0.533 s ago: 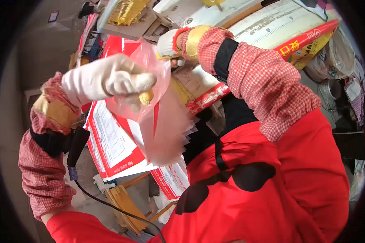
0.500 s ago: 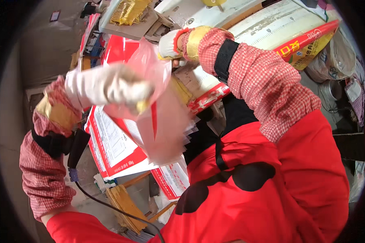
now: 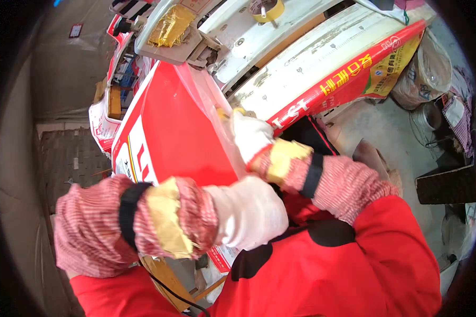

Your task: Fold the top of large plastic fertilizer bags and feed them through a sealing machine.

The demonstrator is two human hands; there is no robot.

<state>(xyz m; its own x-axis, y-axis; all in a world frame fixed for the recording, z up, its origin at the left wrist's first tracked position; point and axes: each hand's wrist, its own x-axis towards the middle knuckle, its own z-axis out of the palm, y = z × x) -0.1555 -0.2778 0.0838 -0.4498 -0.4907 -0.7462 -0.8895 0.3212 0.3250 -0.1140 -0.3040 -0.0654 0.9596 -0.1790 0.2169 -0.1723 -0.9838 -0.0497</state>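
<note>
A red and white printed sack lies before me, with translucent pink plastic film along its right side. My right hand, in a white glove with yellow fingertips, is closed at the sack's edge by the film, beside the white machine bed. My left hand, in a white glove, is near my body at the sack's near edge. Its fingers are turned away and hidden, so its grip does not show. Checked sleeve covers with black bands and yellow tape cover both forearms.
At the top stands a white sewing machine, with a yellow tape roll on it. Another red and yellow printed sack hangs along the bed's front. A clear plastic bag is at right. A black cord runs below my left arm.
My left hand has swung down and right, toward my body. My right hand has come nearer, to the sack's edge. The raised pink film now lies along the sack, whose red face shows broadly.
</note>
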